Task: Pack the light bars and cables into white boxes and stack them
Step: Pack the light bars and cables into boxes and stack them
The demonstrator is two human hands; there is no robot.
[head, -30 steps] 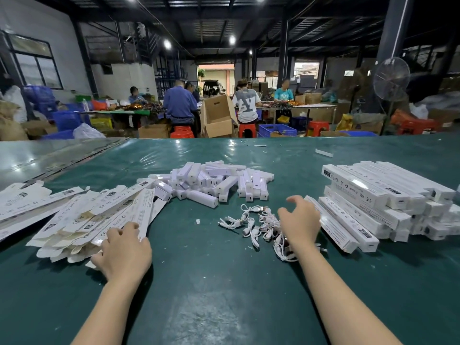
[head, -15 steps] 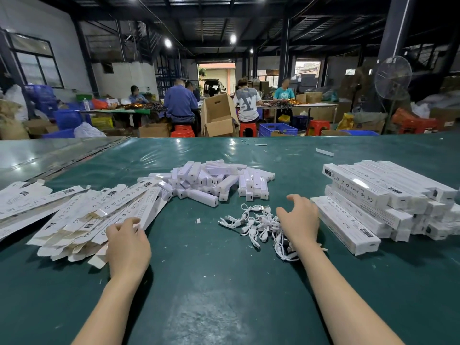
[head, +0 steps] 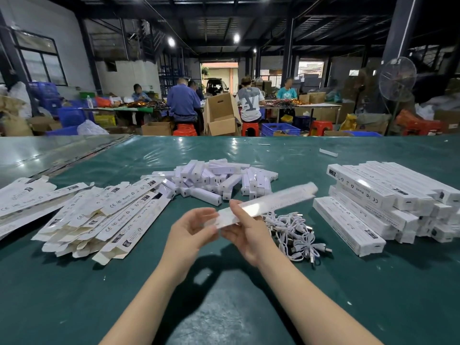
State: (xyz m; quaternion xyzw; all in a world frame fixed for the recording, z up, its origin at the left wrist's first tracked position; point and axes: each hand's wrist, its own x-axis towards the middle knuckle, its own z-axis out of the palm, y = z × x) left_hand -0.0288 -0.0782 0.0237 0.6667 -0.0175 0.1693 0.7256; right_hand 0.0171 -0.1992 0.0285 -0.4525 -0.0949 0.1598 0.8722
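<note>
Now your right grip [head: 245,232] pinches a long white box [head: 273,201] near its lower end, thumb on top. It is held above the desk [head: 249,307] at centre frame, slanting toward the upper right; blur hides whether anything is inside. Your left grip [head: 189,232] curls round the box's near end. Flattened boxes [head: 112,215] fan out at the left, light bars [head: 214,180] are heaped at upper centre, cables [head: 296,232] lie just right of your hands, and closed boxes [head: 373,195] are stacked at the right.
</note>
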